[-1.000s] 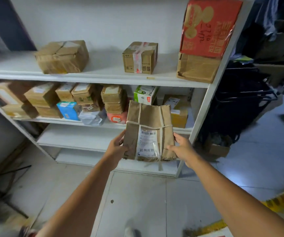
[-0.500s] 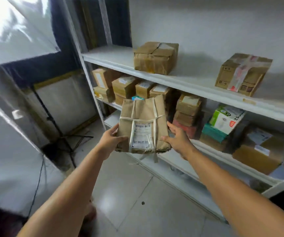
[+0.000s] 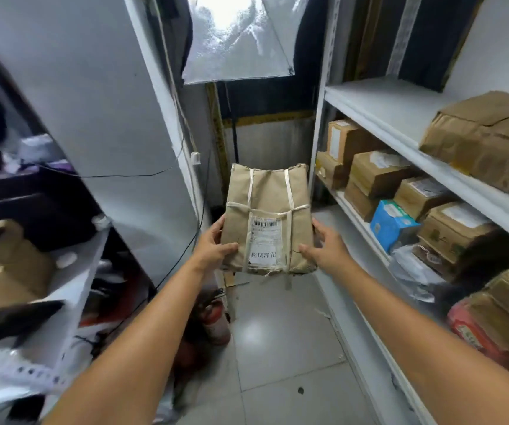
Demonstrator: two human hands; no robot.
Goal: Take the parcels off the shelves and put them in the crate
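Note:
A flat brown paper parcel [image 3: 267, 216], tied with pale strapping and bearing a white label, is held upright in front of me above the floor. My left hand [image 3: 214, 245] grips its lower left edge and my right hand [image 3: 326, 245] grips its lower right edge, thumbs on the front. The white shelves [image 3: 400, 118] run along my right with several cardboard parcels, among them a large brown one [image 3: 483, 139] on the upper shelf and a blue box [image 3: 391, 223] below. No crate is in view.
A second white rack [image 3: 72, 286] with boxes and dark items stands at my left. Ahead hang a silver reflector [image 3: 237, 38] and loose cables. A red fire extinguisher [image 3: 216, 320] stands on the tiled floor [image 3: 283, 348] of the narrow aisle.
My view has swung left, so the shelves now lie on my right and the left rack has come into sight. Both hands keep the same hold on the parcel.

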